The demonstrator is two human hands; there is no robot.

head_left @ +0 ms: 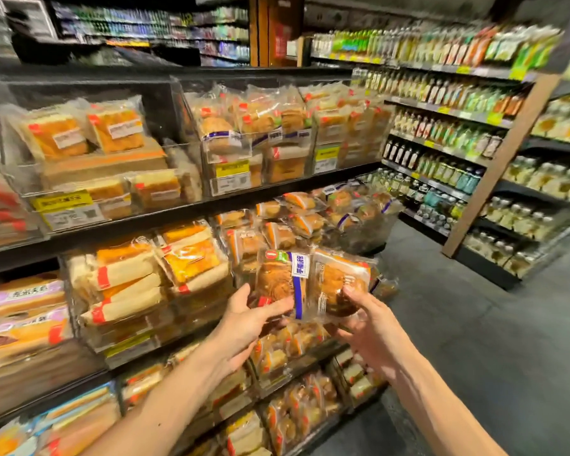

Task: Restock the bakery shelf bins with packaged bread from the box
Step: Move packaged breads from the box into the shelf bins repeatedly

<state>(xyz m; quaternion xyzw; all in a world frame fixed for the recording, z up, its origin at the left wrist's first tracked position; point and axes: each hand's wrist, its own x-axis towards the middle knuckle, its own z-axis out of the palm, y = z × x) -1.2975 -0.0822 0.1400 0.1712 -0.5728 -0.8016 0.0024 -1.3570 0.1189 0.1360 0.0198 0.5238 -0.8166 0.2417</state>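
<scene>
**Left hand (244,320) and right hand (372,327): one bread pack each, at the middle bins**

Left hand grips the blue-striped pack (278,281) at its lower left corner, thumb on the front. Right hand grips the orange-edged pack (338,281) from below, thumb on the front. Packs are upright, side by side, edges touching. Both are held in the air just in front of the middle-tier bins (71,291), towards their right end, and rest on nothing. Similar blue-striped packs are piled at the right end of that tier (352,209). Upper shelf edge (178,210) is above, with yellow tags (232,167) on its bins. Bottle shelving (441,126) is across the aisle, on the right. Frame is blurred and the label text is unreadable.
</scene>
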